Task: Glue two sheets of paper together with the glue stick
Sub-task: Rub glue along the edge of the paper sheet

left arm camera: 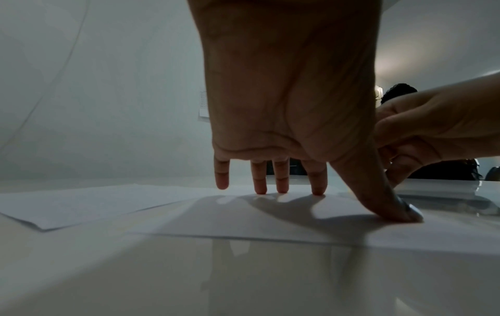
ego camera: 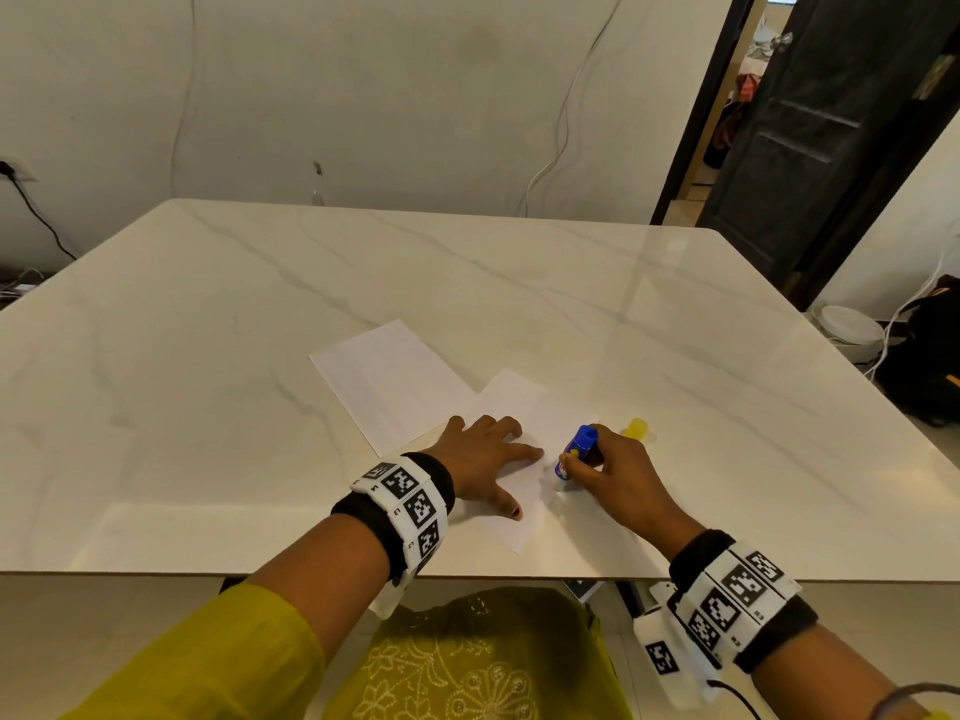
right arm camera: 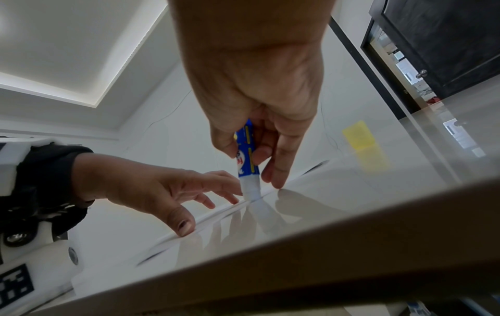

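Two white paper sheets lie on the marble table (ego camera: 208, 407). The far sheet (ego camera: 387, 379) is at centre. The near sheet (ego camera: 524, 407) sits under my left hand (ego camera: 488, 459), whose spread straight fingers press it flat; its fingertips (left arm camera: 261, 189) and thumb touch the paper (left arm camera: 243, 226). My right hand (ego camera: 618, 470) grips a blue glue stick (ego camera: 574, 457), tilted, with its white tip down on the near sheet's right edge. In the right wrist view the glue stick (right arm camera: 247, 158) meets the paper edge right beside the left hand (right arm camera: 151, 188).
The glue stick's yellow cap (ego camera: 638, 428) lies on the table just beyond my right hand, also seen as a yellow cap (right arm camera: 358, 134) in the right wrist view. A dark door (ego camera: 810, 137) stands open at back right. The table's near edge is close to my wrists.
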`<state>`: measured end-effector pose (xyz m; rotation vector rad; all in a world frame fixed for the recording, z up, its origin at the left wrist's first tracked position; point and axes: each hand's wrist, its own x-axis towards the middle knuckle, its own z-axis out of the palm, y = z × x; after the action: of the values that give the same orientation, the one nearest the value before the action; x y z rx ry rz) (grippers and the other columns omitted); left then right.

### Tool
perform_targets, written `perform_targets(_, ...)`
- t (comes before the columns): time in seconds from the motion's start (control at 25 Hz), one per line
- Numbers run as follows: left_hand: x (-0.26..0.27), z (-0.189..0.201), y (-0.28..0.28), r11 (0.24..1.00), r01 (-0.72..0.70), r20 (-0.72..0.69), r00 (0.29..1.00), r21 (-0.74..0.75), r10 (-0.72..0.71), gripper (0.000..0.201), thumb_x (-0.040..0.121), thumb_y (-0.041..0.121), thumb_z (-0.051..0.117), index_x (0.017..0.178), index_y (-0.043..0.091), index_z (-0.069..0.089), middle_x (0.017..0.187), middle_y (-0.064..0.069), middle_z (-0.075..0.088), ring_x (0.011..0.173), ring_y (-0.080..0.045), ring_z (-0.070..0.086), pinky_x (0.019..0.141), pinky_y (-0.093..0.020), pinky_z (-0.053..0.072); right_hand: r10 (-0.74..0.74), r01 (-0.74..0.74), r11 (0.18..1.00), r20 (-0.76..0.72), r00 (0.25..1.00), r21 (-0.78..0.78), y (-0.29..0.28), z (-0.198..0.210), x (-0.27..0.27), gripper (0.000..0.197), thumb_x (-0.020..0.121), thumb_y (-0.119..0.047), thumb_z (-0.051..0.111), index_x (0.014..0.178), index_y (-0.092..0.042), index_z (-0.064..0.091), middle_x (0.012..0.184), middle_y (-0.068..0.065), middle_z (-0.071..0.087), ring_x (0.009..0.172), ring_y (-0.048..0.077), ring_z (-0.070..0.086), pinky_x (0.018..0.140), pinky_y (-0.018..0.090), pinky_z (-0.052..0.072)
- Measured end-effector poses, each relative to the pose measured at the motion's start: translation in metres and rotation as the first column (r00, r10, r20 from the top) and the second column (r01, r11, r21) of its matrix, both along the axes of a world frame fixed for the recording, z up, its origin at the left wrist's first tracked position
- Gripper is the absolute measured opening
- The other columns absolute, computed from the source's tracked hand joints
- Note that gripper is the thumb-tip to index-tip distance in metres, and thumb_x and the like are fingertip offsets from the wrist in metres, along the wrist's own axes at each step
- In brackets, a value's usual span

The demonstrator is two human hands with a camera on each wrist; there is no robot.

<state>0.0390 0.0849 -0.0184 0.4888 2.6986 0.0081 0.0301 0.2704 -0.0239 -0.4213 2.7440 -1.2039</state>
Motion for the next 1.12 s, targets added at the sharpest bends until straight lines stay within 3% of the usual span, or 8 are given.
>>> perform_targets(0.32, 0.000, 0.000, -0.004, 0.999, 0.005, 0.016, 1.000, 0.033, -0.006, 0.081, 0.077, 0.053, 0.062, 0.144, 0.037, 0.019, 0.154, -0.001, 0.013, 0.140, -0.025, 0.017, 0.109, -0.046, 0.021, -0.011, 0.011, 1.000, -0.004, 1.000, -0.006, 0.001, -0.003, -0.003, 0.020, 0.087, -0.021, 0.059, 0.098, -0.005, 0.057, 0.095, 0.017, 0.063, 0.087, 0.030, 0.058, 0.080, 0.032, 0.044)
perform_targets(0.64, -0.001, 0.000, -0.008, 0.999, 0.022, 0.040, 0.999, 0.031, -0.023, 0.081, 0.078, 0.052, 0.062, 0.145, 0.038, 0.018, 0.154, 0.000, 0.011, 0.140, -0.025, 0.016, 0.111, -0.046, 0.020, -0.022, 0.022, 1.000, 0.003, 1.000, 0.002, 0.001, -0.003, -0.004, 0.020, 0.087, -0.022, 0.059, 0.098, -0.006, 0.056, 0.088, 0.008, 0.058, 0.082, 0.021, 0.053, 0.076, 0.026, 0.040)
perform_targets(0.84, -0.001, 0.001, -0.011, 0.999, 0.040, 0.048, 0.998, 0.025, -0.041, 0.081, 0.078, 0.051, 0.062, 0.145, 0.038, 0.018, 0.154, 0.000, 0.011, 0.140, -0.025, 0.015, 0.111, -0.046, 0.020, -0.023, 0.023, 1.000, 0.001, 1.000, -0.020, 0.002, -0.004, -0.004, 0.020, 0.087, -0.022, 0.059, 0.097, -0.004, 0.057, 0.093, 0.017, 0.063, 0.084, 0.026, 0.056, 0.079, 0.031, 0.044)
perform_targets(1.12, 0.000, 0.002, -0.014, 0.998, 0.062, 0.076, 0.995, 0.027, -0.064, 0.081, 0.079, 0.049, 0.063, 0.145, 0.037, 0.017, 0.155, 0.000, 0.008, 0.142, -0.023, 0.012, 0.113, -0.045, 0.019, -0.029, 0.029, 0.999, 0.008, 1.000, -0.021, 0.002, -0.006, -0.007, 0.023, 0.087, -0.024, 0.059, 0.098, -0.004, 0.057, 0.093, 0.015, 0.063, 0.082, 0.023, 0.055, 0.078, 0.029, 0.043)
